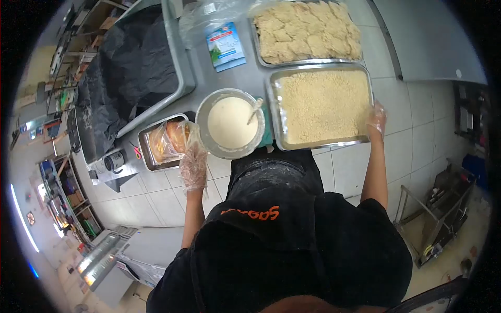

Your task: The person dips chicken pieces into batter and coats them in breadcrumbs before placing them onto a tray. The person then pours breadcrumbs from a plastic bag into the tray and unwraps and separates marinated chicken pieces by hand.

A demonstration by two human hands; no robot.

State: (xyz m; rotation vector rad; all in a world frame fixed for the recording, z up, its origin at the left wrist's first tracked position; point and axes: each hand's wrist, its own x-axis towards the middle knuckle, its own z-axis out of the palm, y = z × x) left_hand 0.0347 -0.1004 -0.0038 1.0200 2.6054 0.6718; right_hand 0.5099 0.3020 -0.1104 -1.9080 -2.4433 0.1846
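My left hand point(193, 166), in a loose clear plastic glove, is between a small metal tray point(151, 168) and a grey bowl point(202, 146). Its fingertips blur into clear plastic, so their grip is unclear. Orange-yellow food pieces point(169, 140), partly covered by clear film, lie in that small tray. Pale batter point(232, 123) fills much of the bowl, and a utensil handle point(254, 111) leans at its right side. My right hand point(377, 121), also gloved, closes around the right rim of a metal tray point(276, 112) spread with breadcrumbs point(323, 107).
Behind the crumb tray stands another tray point(258, 52) of crumb-coated pieces point(308, 31). A blue-and-white packet point(226, 46) lies behind the bowl. A large grey tub point(180, 73) lined with black plastic point(138, 62) is at the left, near a dark mug point(114, 161).
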